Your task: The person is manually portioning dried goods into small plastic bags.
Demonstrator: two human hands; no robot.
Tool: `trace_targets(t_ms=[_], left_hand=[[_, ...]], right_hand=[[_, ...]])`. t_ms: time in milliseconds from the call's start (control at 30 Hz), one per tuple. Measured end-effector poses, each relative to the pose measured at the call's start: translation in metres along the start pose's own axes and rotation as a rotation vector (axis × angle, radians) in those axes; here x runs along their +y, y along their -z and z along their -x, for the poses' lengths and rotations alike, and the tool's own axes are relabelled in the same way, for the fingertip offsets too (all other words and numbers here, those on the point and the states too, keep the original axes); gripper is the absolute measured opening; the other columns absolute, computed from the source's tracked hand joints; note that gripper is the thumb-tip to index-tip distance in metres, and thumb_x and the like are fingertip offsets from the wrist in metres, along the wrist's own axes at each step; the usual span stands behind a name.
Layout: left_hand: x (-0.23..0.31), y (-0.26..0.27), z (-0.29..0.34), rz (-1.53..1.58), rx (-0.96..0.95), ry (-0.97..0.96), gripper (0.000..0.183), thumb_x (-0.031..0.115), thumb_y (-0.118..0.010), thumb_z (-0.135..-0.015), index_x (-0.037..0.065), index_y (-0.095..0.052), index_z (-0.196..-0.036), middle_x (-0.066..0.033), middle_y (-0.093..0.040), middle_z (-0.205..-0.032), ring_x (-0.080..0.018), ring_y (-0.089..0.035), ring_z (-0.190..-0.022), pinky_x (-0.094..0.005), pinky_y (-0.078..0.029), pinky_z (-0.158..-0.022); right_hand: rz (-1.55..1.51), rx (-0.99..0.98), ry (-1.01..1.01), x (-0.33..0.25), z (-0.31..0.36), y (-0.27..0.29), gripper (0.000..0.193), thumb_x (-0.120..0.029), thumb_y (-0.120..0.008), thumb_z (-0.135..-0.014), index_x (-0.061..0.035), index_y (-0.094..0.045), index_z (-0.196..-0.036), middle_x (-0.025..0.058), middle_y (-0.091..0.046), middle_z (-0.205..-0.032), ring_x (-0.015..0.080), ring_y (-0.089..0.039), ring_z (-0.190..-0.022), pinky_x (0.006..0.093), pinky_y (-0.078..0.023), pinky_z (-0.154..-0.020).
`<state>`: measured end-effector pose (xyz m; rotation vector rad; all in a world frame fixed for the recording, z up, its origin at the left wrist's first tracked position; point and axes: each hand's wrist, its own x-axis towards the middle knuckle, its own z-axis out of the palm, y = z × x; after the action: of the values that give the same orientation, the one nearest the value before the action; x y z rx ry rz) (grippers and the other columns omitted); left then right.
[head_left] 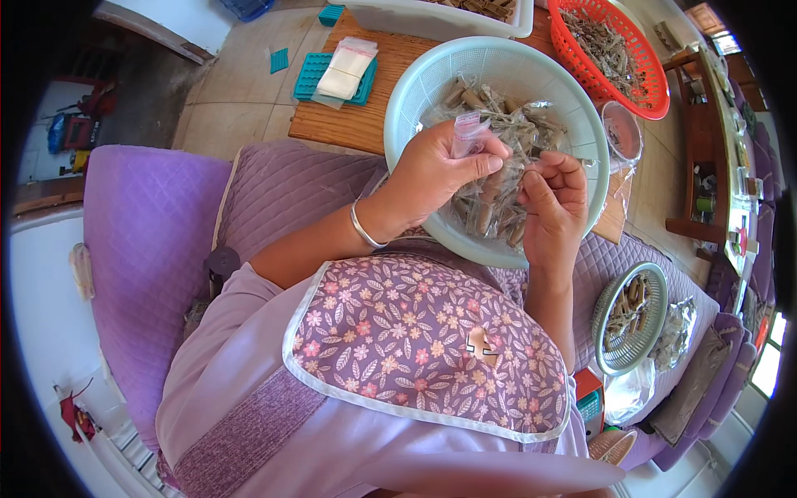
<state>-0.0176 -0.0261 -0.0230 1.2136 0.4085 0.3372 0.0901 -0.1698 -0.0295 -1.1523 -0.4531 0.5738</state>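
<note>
Both my hands are over a large pale green mesh basin (405,91) heaped with clear plastic packets and dried brown stick-like pieces (490,207). My left hand (432,170), a silver bangle on its wrist, is closed around a small clear zip bag (468,133) that stands up between thumb and fingers. To its right, my right hand (554,195) has thumb and fingertips pinched together. What lies in that pinch is too small to make out against the packets behind. The two hands are a little apart.
A wooden table (365,116) carries a teal moulded tray (311,76) topped by a stack of clear bags (344,70). Beyond stand a white bin (432,21) and a red basket (656,79) of dried pieces. A small grey-green basket (603,344) sits on the sofa at right.
</note>
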Motion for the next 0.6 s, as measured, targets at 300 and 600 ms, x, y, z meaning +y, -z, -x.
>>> trace_targets(t_ms=[300, 600], left_hand=[[0.007, 0.017, -0.005, -0.521, -0.118, -0.448, 0.005, 0.005, -0.068, -0.086, 0.006, -0.065, -0.091, -0.0046, -0.060, -0.092, -0.0154, -0.057, -0.087, -0.0275, -0.046, -0.078], [0.010, 0.026, -0.011, -0.455, -0.379, -0.528, 0.006, 0.001, -0.066, -0.084, 0.006, -0.065, -0.086, -0.0030, -0.059, -0.088, -0.0187, -0.055, -0.084, -0.0296, -0.043, -0.077]], right_hand=[[-0.206, -0.064, -0.071, -0.003, 0.005, 0.004, 0.010, 0.003, -0.060, -0.089, -0.0006, -0.064, -0.098, 0.0056, -0.063, -0.095, 0.0104, -0.057, -0.079, 0.0215, -0.048, -0.066], [-0.211, -0.123, -0.117, -0.007, 0.003, 0.005, 0.007, 0.001, -0.058, -0.090, -0.0003, -0.063, -0.094, 0.0083, -0.062, -0.097, 0.0110, -0.058, -0.078, 0.0221, -0.048, -0.066]])
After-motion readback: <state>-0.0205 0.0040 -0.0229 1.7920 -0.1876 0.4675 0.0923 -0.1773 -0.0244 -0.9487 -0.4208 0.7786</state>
